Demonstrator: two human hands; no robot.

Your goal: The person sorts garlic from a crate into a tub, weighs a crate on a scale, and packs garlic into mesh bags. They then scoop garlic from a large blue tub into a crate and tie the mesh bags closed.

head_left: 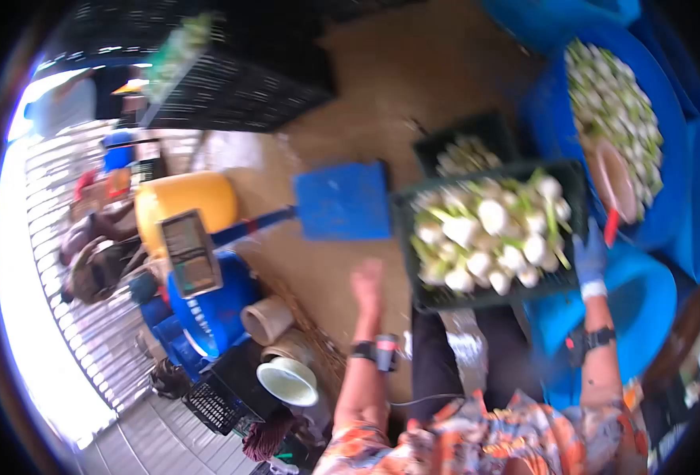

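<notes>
white marks on the blue barrel (235,289) are blurring beyond reading. the left hand (368,286) is opening bare beside the dark green crate (488,302), which is sitting before the legs, brimming with glossy white bulbs (492,218) and green stalks; the gloved right hand (591,261) is holding its right side.

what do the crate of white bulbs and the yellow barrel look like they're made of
Crate: likely dark plastic, rather dull, given its molded-looking rim.
Barrel: probably plastic, smooth with a slight sheen, judging by its even yellow color.
</notes>
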